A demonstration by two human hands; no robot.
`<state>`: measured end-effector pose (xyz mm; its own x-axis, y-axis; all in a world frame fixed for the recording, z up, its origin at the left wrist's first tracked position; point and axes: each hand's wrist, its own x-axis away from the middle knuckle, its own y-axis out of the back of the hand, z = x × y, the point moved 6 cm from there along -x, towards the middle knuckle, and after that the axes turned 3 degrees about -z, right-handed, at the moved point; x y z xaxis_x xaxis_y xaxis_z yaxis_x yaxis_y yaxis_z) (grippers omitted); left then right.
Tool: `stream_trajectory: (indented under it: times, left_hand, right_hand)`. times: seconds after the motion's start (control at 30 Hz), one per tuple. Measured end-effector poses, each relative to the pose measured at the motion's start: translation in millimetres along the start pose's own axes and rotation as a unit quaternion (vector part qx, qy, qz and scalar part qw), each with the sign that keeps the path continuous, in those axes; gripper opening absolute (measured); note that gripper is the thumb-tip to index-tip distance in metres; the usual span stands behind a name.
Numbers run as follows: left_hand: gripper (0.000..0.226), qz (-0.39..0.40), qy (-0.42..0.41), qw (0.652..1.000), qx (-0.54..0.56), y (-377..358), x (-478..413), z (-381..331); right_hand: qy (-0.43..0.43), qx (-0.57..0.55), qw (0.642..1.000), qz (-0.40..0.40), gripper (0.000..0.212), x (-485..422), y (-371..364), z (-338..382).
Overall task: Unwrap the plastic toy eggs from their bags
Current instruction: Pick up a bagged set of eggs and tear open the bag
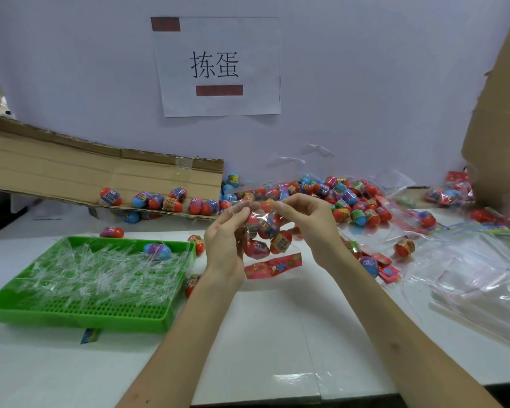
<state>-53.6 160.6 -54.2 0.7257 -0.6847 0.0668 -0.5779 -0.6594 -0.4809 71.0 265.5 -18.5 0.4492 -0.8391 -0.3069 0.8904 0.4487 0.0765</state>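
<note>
Above the table [277,334] your bag [273,267] hangs: thin, soft film, likely slippery. Your left hand [224,234] and right hand [309,222] each pinch its top edge; grip there and pull apart. The eggs [255,248] inside look hard, smooth, light, and likely to roll.

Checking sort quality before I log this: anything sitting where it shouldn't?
Yes: one blue-and-purple egg lies in the green tray, which otherwise holds only clear plastic strips. A colourful scrap also pokes out from under the tray's front edge.
</note>
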Motion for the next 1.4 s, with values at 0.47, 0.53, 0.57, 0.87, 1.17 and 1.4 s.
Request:
stream_trajectory:
  times: [0.47,0.53,0.57,0.87,1.17,1.4]
  left_hand:
    - [0.035,-0.017,0.024,0.998,0.046,0.3,-1.1,4.7]
    - [0.031,-0.035,0.020,0.998,0.043,2.8,-1.2,4.7]
    - [0.025,-0.042,0.009,0.998,0.037,4.5,-1.6,3.6]
    - [0.020,-0.060,0.001,0.997,0.043,9.0,-3.3,1.0]
    - [0.018,-0.037,-0.096,0.990,-0.092,-0.2,5.6,-2.8]
    - [0.033,0.036,-0.237,0.953,-0.187,-15.5,19.2,-11.5]
  right_hand:
    - [-0.020,-0.016,1.000,-0.004,0.014,-1.4,0.0,-4.4]
    - [-0.022,-0.011,1.000,0.003,0.014,-1.8,-1.3,-5.4]
    - [-0.022,-0.010,1.000,0.008,0.013,-2.3,-2.2,-6.0]
    - [-0.029,0.004,0.999,0.017,0.016,-3.4,-3.4,-10.3]
    - [0.324,0.223,0.911,-0.124,0.014,17.4,-5.3,23.8]
    - [0.364,0.214,0.903,-0.079,0.019,20.6,-13.6,24.7]
